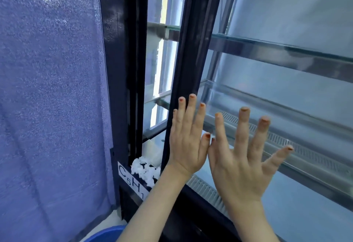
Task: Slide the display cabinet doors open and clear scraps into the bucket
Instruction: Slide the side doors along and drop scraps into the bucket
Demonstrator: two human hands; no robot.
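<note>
- While both palms lie flat against the glass of the sliding door (267,69), neither hand grips anything: fingers are spread and straight, nothing held.
- Left hand (188,142) sits at the door's dark left frame edge (191,50), its fingertips (193,96) on or just over that frame, the thumb touching the right hand's thumb.
- Right hand (242,161) presses the pane just right of the left one, fingers fanned wide.
- That door is a large clear pane in a dark blue-black frame, faintly reflective; through it show glass shelves (277,48) and a slotted metal vent strip (298,146).
- Left of the door's frame edge a narrow gap stands open, bounded by the cabinet's dark upright post (122,69).
- At the foot of that gap, just left of the door frame, lie crumpled white scraps (145,169), partly hidden by the left wrist.
- Below the scraps a white label (131,182) reads "C5H1", cut off by the forearm.
- Further down and left of the door, a blue bucket (107,234) rim shows at the picture's bottom edge.
- Left of the post hangs a blue textured sheet (51,89).
</note>
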